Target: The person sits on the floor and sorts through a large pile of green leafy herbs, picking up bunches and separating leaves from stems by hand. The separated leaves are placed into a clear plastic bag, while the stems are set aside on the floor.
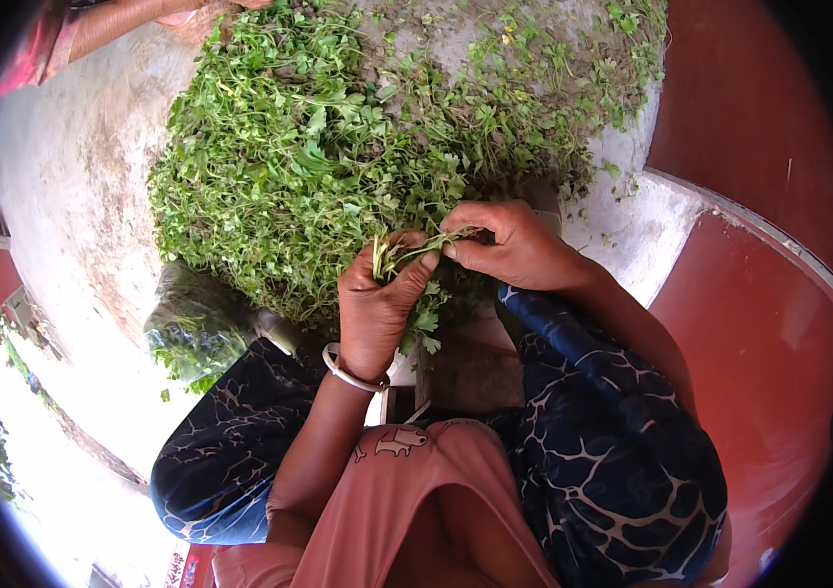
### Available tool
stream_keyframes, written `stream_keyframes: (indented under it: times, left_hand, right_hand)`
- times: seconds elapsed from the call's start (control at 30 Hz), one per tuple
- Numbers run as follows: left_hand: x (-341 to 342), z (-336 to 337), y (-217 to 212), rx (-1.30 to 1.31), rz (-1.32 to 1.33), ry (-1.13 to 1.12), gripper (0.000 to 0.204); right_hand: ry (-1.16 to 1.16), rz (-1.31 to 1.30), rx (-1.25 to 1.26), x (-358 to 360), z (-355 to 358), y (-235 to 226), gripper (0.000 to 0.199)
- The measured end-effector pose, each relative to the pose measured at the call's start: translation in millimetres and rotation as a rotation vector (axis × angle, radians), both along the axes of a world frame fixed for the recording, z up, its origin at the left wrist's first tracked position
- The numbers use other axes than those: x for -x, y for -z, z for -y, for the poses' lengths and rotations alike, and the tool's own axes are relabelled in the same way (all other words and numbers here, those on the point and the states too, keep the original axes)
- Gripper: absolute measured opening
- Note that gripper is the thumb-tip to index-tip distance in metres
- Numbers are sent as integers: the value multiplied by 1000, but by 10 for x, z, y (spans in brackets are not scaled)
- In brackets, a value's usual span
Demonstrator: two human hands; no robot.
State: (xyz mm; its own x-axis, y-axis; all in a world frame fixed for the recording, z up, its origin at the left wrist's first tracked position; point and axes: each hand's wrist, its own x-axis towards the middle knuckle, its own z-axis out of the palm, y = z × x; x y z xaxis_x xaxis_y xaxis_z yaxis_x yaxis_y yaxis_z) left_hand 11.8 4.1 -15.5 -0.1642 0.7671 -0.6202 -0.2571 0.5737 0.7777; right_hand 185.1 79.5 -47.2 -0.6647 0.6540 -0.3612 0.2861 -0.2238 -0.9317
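The left hand [375,299] grips a small bunch of green sprigs [407,250] — the right hand [510,245] pinches their far-right ends. Beyond lies a herb heap [318,157] on the concrete floor [73,176].

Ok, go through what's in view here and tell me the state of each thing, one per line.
left hand: closed around a small bunch of green sprigs, a pale bangle on the wrist
right hand: fingertips pinching the same sprigs
heap of leafy greens: loose, spread over the concrete floor
clear plastic bag: lying on the floor, partly filled with greens
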Motion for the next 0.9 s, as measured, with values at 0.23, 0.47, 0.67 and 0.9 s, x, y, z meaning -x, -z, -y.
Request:
stream_keyframes:
  times: [0.23,0.47,0.67,0.9]
  left_hand:
    - [-63,-9,14,-144,-167,130,18]
    - [-85,10,-14,-206,-250,171,20]
    - [86,-30,-52,42,98,-195,15]
    - [299,-200,-339,-7,293,-351,28]
  right_hand:
    - [-72,104,12,5,-12,-115,17]
    - [-74,82,-3,-15,12,-113,17]
    - [-14,102,-69,-21,35,-42,16]
    - [-48,410,-438,-225,34,121,20]
